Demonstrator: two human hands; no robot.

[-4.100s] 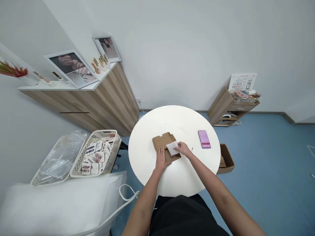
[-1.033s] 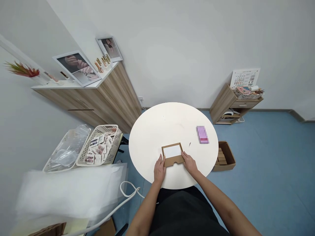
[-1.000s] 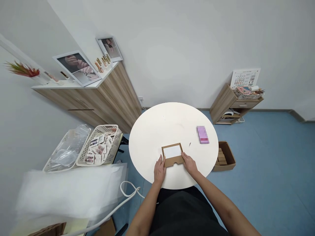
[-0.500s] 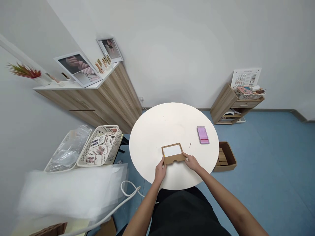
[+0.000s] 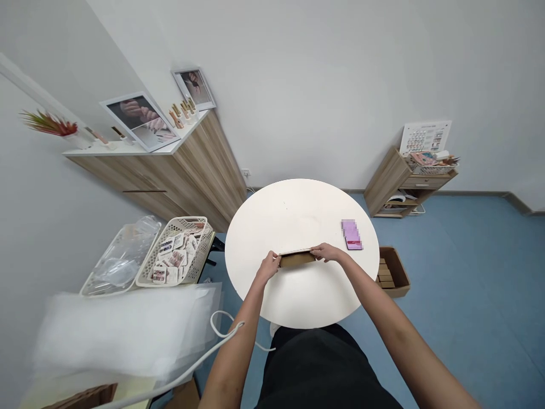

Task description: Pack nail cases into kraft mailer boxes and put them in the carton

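A small brown cardboard box (image 5: 297, 259) is held over the middle of the round white table (image 5: 298, 210), tilted so that a narrow brown side faces me. Its pale top shows only as a thin edge. My left hand (image 5: 269, 266) grips the box's left end, and my right hand (image 5: 326, 252) has its fingers closed on the right end. To the right of my right hand lies a blurred purple item (image 5: 352, 234) on the table.
Left of the table stand white baskets (image 5: 203, 250) with small packs and clear plastic bags. A cardboard carton (image 5: 398, 272) of small boxes sits on the floor at right. A wooden cabinet (image 5: 213, 165) and small shelf unit (image 5: 383, 182) stand behind.
The box has turned from showing its white top to showing a narrow brown side. Both hands have moved up and away from me with it. The small dark mark beside it is no longer visible.
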